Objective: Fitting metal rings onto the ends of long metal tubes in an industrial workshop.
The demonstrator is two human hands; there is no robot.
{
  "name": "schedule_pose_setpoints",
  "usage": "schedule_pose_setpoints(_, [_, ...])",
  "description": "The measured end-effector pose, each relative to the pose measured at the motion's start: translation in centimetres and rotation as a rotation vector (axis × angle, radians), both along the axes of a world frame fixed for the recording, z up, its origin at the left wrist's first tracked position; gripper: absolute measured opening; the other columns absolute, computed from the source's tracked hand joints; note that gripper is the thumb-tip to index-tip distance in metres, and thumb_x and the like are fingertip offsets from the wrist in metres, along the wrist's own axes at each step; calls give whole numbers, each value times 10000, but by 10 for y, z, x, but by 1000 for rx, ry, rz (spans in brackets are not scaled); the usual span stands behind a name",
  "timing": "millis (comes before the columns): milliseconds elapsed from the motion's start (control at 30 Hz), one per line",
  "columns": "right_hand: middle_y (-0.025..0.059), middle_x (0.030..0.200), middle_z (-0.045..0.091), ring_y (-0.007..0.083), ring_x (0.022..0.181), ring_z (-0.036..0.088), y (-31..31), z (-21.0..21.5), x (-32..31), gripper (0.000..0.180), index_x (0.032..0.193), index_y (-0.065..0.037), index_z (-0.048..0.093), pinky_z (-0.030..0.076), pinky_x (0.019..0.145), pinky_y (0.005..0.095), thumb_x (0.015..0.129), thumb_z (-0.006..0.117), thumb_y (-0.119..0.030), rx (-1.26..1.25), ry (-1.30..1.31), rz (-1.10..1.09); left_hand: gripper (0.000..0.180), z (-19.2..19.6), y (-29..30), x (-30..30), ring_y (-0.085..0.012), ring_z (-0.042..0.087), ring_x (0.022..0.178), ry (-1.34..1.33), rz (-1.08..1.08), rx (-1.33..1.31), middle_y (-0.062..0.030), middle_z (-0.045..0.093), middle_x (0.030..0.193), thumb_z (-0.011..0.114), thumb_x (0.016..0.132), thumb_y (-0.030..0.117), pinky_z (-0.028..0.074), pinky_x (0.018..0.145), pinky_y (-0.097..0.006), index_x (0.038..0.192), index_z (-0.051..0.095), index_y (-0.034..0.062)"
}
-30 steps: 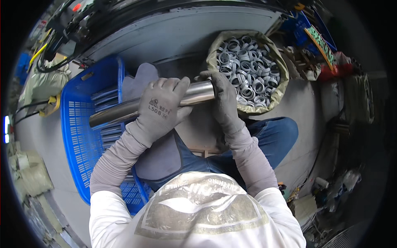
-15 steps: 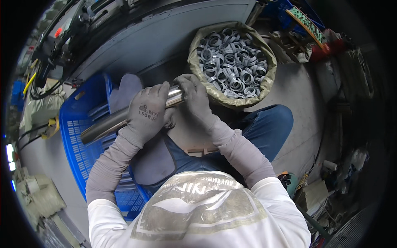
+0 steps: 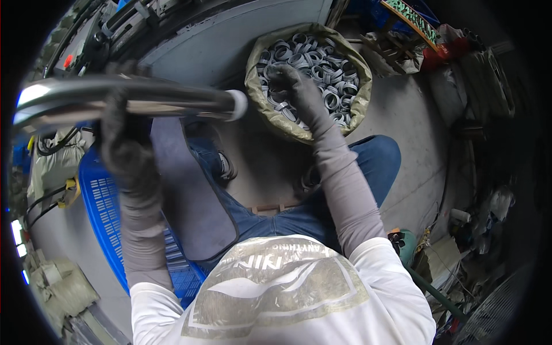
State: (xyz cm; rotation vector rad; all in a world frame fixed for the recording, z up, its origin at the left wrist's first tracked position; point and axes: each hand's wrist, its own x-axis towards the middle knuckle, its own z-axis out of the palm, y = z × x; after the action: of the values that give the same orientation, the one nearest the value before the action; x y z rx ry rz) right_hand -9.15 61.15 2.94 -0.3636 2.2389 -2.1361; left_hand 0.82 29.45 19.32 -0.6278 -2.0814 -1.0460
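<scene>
My gloved left hand (image 3: 123,135), blurred by motion, is closed round a long shiny metal tube (image 3: 172,95). The tube lies roughly level across the left side, and a pale ring (image 3: 237,105) sits at its right-hand end. Over a sack (image 3: 273,125) full of grey rings (image 3: 332,102), my gloved right hand (image 3: 296,86) reaches in at the left part of the pile. Its fingers are loosely bent and apart, with nothing visible between them; the fingertips overlap the rings, so whether they touch any is unclear.
A blue plastic basket (image 3: 100,198) stands at my left, under the left forearm. A dark grey pad (image 3: 192,198) covers my left thigh. Machinery (image 3: 138,23) and a grey panel (image 3: 230,34) run along the far side. Clutter and a green object (image 3: 404,247) lie at the right.
Both hands were together at the tube's right end. The left hand has swung the tube up and left, and the pale ring now shows on its end. My right hand has left it for the sack.
</scene>
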Motion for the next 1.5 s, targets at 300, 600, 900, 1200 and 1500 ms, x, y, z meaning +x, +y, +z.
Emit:
schedule_pose_setpoints(300, [244, 1249, 703, 382, 1199, 665, 39, -66, 17, 526, 1272, -50, 712, 521, 1042, 425, 790, 714, -259, 1065, -343, 279, 528, 44, 22, 30, -287, 658, 924, -536, 272, -515, -128, 650, 981, 770, 746, 124, 507, 786, -424, 1245, 620, 35])
schedule_pose_setpoints(600, [184, 1049, 759, 260, 979, 725, 36, -73, 21, 377, 1153, 5, 738, 571, 858, 387, 804, 745, -137, 791, -461, 148, 628, -25, 14, 43, -332, 662, 986, -526, 289, -737, -146, 664, 1005, 809, 693, 265, 515, 838, -460, 1250, 604, 58])
schedule_pose_setpoints(900, [197, 1022, 761, 392, 1023, 717, 43, -109, 15, 316, 1105, -156, 796, 563, 937, 447, 803, 753, -235, 1312, -121, 139, 630, -26, 13, 36, -330, 659, 971, -556, 257, -703, -144, 656, 992, 799, 700, 269, 510, 843, -458, 1261, 597, 64])
schedule_pose_setpoints(1200, [182, 1424, 607, 329, 1263, 625, -2, 53, 40, 394, 1158, -46, 709, 569, 932, 408, 785, 835, -67, 433, 610, -140, 608, -17, 9, 48, -368, 658, 939, -512, 242, -600, -173, 668, 983, 758, 692, 188, 504, 843, -468, 1260, 631, 12])
schedule_pose_setpoints(1500, [182, 1399, 609, 308, 1293, 613, -27, 82, 62, 677, 1425, 26, 544, 488, 1093, 359, 787, 769, 31, -252, 11, -86, 643, -14, 10, 47, -354, 660, 953, -504, 223, -602, -157, 668, 1003, 781, 679, 210, 503, 851, -461, 1275, 617, 30])
